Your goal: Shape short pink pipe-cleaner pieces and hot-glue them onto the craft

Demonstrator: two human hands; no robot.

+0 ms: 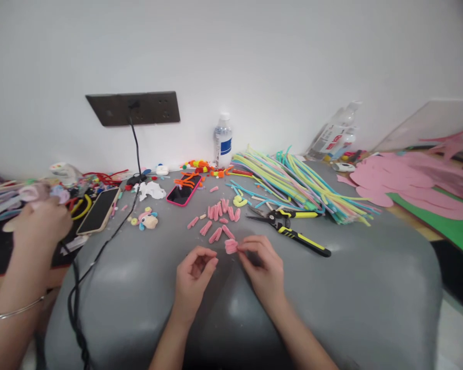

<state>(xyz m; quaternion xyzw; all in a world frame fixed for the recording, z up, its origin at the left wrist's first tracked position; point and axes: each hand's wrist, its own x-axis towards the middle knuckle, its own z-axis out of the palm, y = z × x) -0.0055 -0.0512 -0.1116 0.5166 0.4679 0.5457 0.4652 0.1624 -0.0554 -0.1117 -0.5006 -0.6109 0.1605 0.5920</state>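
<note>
Pinching ridged, fuzzy pink bundle (231, 246) by right edge, my R hand (266, 264), prob. to avoid crushing; L hand (193, 272) empty, tips apart, nr left. Folded fuzzy pink strips (215, 235) just far, prob. for reach.

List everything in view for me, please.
Table: one, grey, centre
Fuzzy pieces: about twelve, pink, centre
Snips: one, black and yellow, right of pieces
Pipe cleaners: many, pastel, back right
Bottles: at least two, clear, back
Phones: two, pink-edged and pale-edged, left
Figure: one, multicoloured, left
Wad: one, white, behind figure
Socket panel: one, dark, on wall
Cables: uncounted, black, left
Cut-outs: several, pink, right
Sheet: one, green, beneath cut-outs
Craft bits: many, mixed, back
Co-worker's hand: one, far left
Left hand: one, centre, open
Right hand: one, centre, holding pink bundle
</note>
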